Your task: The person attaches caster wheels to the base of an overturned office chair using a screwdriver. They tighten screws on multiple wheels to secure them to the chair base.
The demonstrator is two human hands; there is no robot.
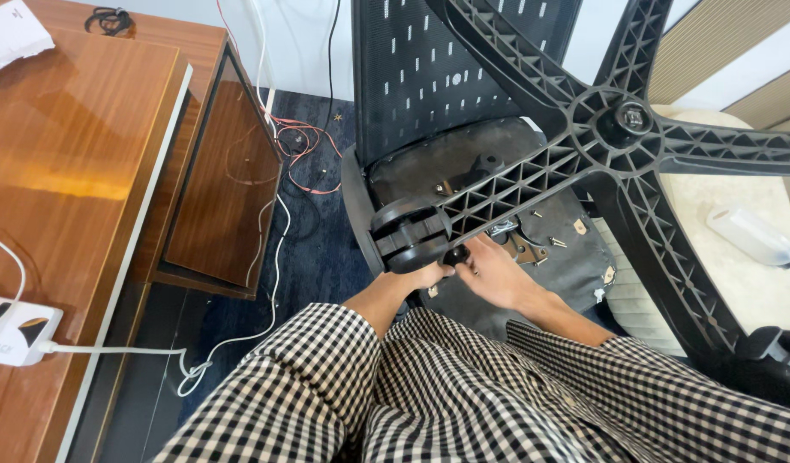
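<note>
A black plastic twin-wheel caster [409, 234] is seen at the tip of one arm of a black ribbed five-arm plastic chair base [583, 141], which is held upturned above the underside of a dark chair seat [463, 159]. The left hand [429, 276] is pressed against the lower side of the caster, its fingers tucked under the wheels and largely hidden, so it cannot be told whether they are clenched around it. The right hand [496, 273] lies just beside the left, its fingers [474, 255] curled about a small black rounded part [456, 255] directly below the caster; the grip itself is partly covered. Both forearms are clothed in black-and-white checked sleeves [463, 386]. Just beyond the right fingers, several small silver screws [556, 243] and a metal bracket [522, 242] are scattered on the seat underside. Above the fingers, a black perforated mesh chair back [416, 69] stands upright. Far to the right of the fingers, a clear plastic bottle [750, 234] lies on a pale cushioned surface [720, 274]. Well to the left of the fingers, a brown wooden desk [69, 154] carries a white power strip [18, 330], and white and red cables [279, 206] trail over the dark blue carpet floor [318, 249].
</note>
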